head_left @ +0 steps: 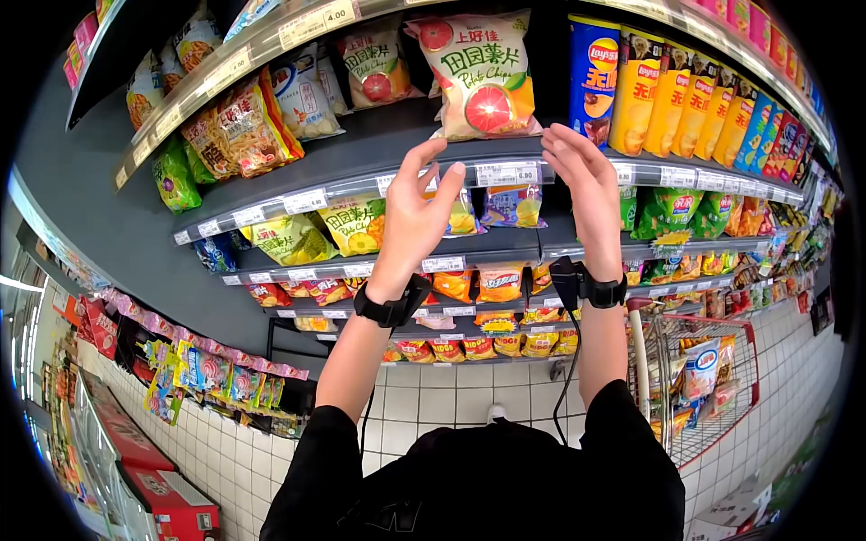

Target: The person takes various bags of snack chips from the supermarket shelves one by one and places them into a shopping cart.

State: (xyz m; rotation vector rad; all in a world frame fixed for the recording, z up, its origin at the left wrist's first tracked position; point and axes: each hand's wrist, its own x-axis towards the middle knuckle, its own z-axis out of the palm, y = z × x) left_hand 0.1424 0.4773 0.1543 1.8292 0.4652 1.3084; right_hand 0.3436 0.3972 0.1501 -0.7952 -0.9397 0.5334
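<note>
A bag of potato chips (478, 77) with grapefruit pictures stands upright at the front of the upper shelf. My left hand (419, 212) is raised just below and left of it, thumb and fingers apart, holding nothing. On the other side, my right hand (585, 185) is held up with its fingers stretched out, near the bag's lower right corner. Both hands look apart from the bag. Each wrist wears a black strap with a small device and a cable. Behind and to the left stands a similar grapefruit chip bag (374, 65).
Blue and yellow chip canisters (636, 95) line the shelf at right. Noodle-snack bags (244, 131) sit at left. Lower shelves hold several more snack bags (289, 242). A wire shopping cart (704, 361) with snack bags stands at my right. Hanging packets (212, 374) are at lower left.
</note>
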